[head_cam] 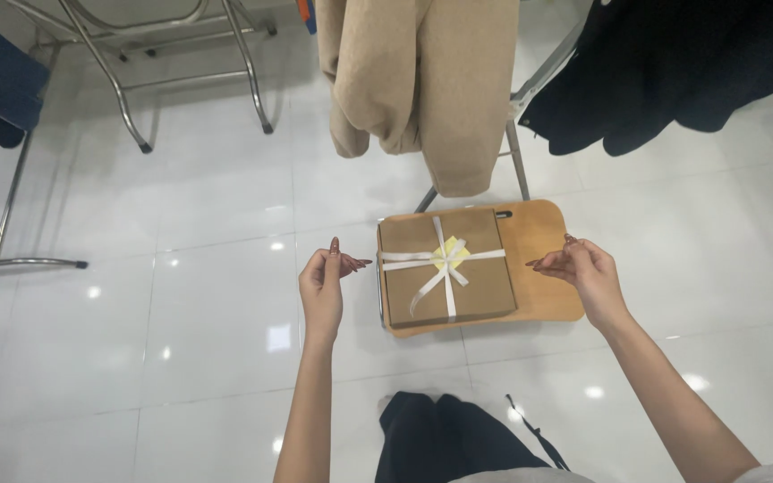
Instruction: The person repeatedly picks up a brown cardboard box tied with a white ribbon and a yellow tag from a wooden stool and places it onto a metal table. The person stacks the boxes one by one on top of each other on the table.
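A flat brown cardboard box (445, 295) lies on a small wooden tablet-arm desk (543, 233). A white ribbon (445, 264) crosses the box and is tied in a bow over a yellow tag. My left hand (322, 282) hovers just left of the box, fingers loosely curled, holding nothing. To the right of the box, over the wooden surface, is my right hand (586, 271), fingers bent and apart, also holding nothing. Neither hand touches the box.
A beige coat (418, 80) hangs over the chair back behind the box. Dark clothing (673, 63) hangs at the upper right. Metal chair frames (136, 54) stand on the white tiled floor at the upper left. My dark trouser legs (449, 438) show below.
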